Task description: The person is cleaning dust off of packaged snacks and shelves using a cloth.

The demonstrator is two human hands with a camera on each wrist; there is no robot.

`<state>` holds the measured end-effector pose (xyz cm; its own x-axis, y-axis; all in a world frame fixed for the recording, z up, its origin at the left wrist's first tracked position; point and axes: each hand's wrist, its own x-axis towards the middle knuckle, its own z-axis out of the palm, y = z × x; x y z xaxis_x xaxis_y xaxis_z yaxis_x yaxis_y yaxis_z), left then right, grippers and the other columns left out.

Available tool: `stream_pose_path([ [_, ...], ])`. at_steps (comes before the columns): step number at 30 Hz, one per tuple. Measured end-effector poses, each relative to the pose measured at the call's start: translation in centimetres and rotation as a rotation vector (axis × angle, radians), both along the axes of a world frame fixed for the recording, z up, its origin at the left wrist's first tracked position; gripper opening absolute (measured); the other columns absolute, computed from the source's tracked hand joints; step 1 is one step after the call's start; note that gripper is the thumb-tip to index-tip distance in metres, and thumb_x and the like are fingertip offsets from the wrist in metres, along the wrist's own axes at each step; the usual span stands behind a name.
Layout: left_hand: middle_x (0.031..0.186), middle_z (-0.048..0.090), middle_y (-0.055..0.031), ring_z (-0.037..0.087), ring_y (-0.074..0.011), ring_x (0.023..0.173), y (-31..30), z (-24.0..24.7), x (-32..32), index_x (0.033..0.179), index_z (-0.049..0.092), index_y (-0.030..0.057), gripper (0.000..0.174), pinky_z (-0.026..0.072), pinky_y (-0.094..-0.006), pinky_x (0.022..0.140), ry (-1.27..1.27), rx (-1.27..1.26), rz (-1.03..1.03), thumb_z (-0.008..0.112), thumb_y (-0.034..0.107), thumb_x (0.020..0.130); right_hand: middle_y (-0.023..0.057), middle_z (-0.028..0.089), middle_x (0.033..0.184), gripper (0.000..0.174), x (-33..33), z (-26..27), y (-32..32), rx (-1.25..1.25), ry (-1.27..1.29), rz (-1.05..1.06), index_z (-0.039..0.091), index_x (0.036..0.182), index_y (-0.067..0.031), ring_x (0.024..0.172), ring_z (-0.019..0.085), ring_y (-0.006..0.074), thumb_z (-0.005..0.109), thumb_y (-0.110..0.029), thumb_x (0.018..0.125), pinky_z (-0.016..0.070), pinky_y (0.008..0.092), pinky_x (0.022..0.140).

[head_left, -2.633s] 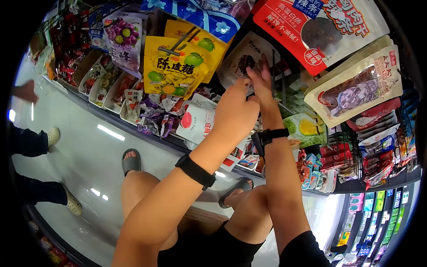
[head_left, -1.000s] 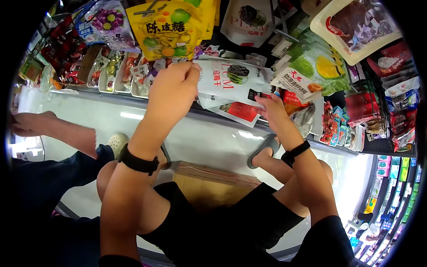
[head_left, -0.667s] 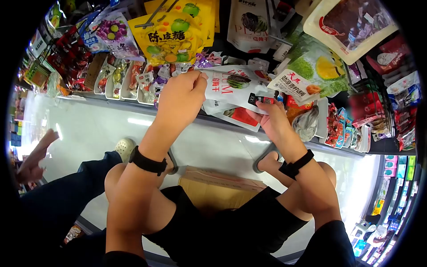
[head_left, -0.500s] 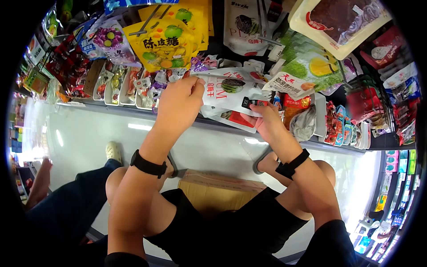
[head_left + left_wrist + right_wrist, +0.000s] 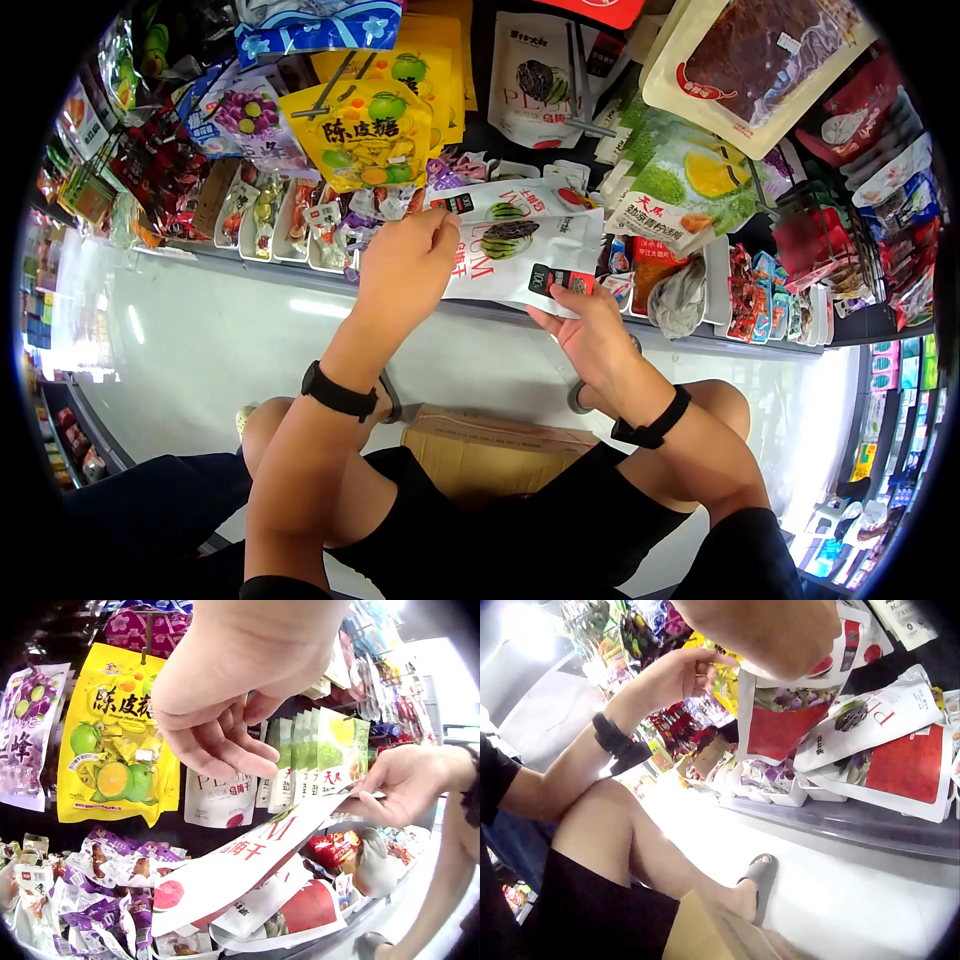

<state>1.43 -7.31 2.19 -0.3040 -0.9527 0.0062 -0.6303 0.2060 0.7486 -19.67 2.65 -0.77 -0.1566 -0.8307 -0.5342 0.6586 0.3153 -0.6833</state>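
Pinched between the thumb and fingers of my right hand [image 5: 600, 335] [image 5: 401, 780] is the right end of a white plum pouch [image 5: 500, 255] [image 5: 232, 866]. In the right wrist view a pouch with a red back [image 5: 784, 724] shows beyond the right hand [image 5: 769, 634], whose fingertips are hidden. My left hand [image 5: 405, 265] [image 5: 225, 697] [image 5: 679, 679] hangs near the pouch's other end with loosely curled fingers and nothing in them; the left wrist view shows a gap between them. More plum pouches [image 5: 870, 724] lie on the trays below.
Hanging from hooks behind are a yellow candy pouch [image 5: 365, 135], another plum pouch [image 5: 535, 85], green pouches [image 5: 680, 180] and a large beige pack [image 5: 750, 70]. White trays of small wrapped snacks line the shelf edge [image 5: 300, 275]. A cardboard box [image 5: 490, 450] stands between the knees.
Both hands have come down from the hanging plum pouch to the trays. Over the last second, the held pouch has moved down and toward me, showing another plum pouch behind it.
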Motion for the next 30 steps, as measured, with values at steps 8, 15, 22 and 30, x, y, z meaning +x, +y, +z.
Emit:
stream_pose_path([
  [8, 0.066, 0.065, -0.0107, 0.065, -0.0177, 0.057, 0.0, -0.3, -0.3, 0.11, 0.068, -0.0028, 0.032, 0.0478, -0.0308, 0.056, -0.019, -0.051, -0.023, 0.046, 0.017, 0.097, 0.0099, 0.063, 0.113, 0.028, 0.1, 0.8, -0.1, -0.08, 0.048, 0.03, 0.051, 0.118, -0.0018, 0.102, 0.066, 0.0242, 0.058, 0.003, 0.092, 0.059, 0.0429, 0.09],
  [15, 0.066, 0.065, -0.0104, 0.063, -0.0175, 0.057, 0.1, -0.1, -0.2, 0.109, 0.068, -0.003, 0.031, 0.0476, -0.0305, 0.056, -0.02, -0.059, -0.012, 0.047, 0.017, 0.098, 0.0087, 0.063, 0.113, 0.026, 0.1, 1.1, -0.2, -0.08, 0.081, 0.043, 0.053, 0.117, -0.0024, 0.103, 0.066, 0.0226, 0.057, 0.002, 0.092, 0.0595, 0.0406, 0.088],
  [22, 0.068, 0.061, -0.0215, 0.06, -0.044, 0.068, 0.3, -0.1, -0.3, 0.083, 0.063, 0.0023, 0.031, 0.0453, -0.0504, 0.062, 0.097, -0.113, 0.048, 0.051, 0.027, 0.098, 0.0077, 0.064, 0.115, 0.025, 0.0, 0.6, -0.2, -0.084, 0.094, 0.062, 0.055, 0.117, -0.004, 0.103, 0.066, 0.0206, 0.058, 0.001, 0.092, 0.0598, 0.0396, 0.088],
  [30, 0.068, 0.066, -0.0106, 0.062, -0.0164, 0.056, 0.4, 1.0, -0.3, 0.118, 0.067, -0.0009, 0.034, 0.047, -0.0297, 0.055, 0.066, -0.034, 0.002, 0.05, 0.022, 0.1, 0.0058, 0.065, 0.113, 0.025, 0.0, 0.8, -0.3, -0.085, 0.107, 0.072, 0.055, 0.116, -0.0047, 0.102, 0.066, 0.019, 0.059, 0.0, 0.092, 0.06, 0.0394, 0.087],
])
